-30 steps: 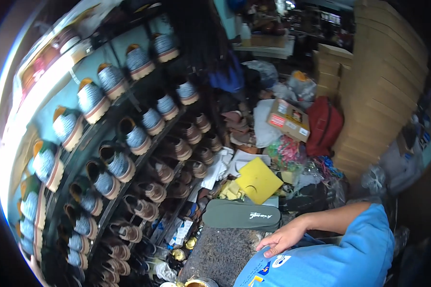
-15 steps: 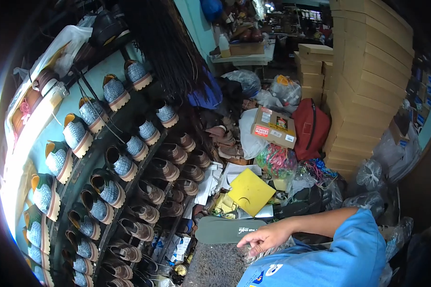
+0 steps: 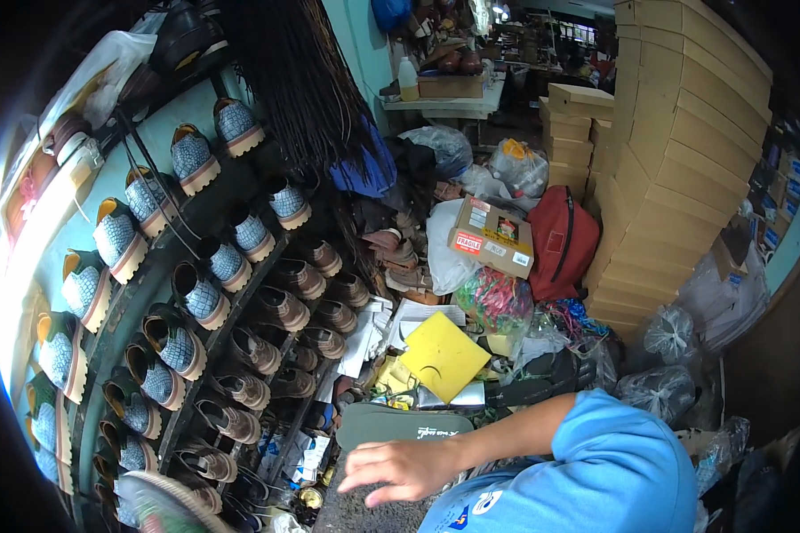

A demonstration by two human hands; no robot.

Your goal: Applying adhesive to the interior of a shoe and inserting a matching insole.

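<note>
My right hand (image 3: pixel 398 469) reaches leftward from a blue sleeve, palm down, with its fingers apart and nothing in them. It hovers over a dark, rough-topped surface (image 3: pixel 342 511), at the near edge of a flat grey-green piece (image 3: pixel 373 424) with a rounded end and pale lettering. At the lower left a motion-blurred object (image 3: pixel 164 499) shows a pale rounded rim and a green patch; it looks like a shoe, but its kind is unclear. My left hand is not in view.
A slanted rack at left holds rows of blue textured shoes (image 3: pixel 171 342) and brown shoes (image 3: pixel 280 306). Past the rough surface lie a yellow sheet (image 3: pixel 444 355), papers, a taped carton (image 3: pixel 492 238) and a red bag (image 3: pixel 562 240). Tall stacks of brown boxes (image 3: pixel 684 151) stand at right.
My right hand has moved left and slightly nearer, its fingers spreading more. A blurred object has come in at the lower left. The whole view has shifted a little.
</note>
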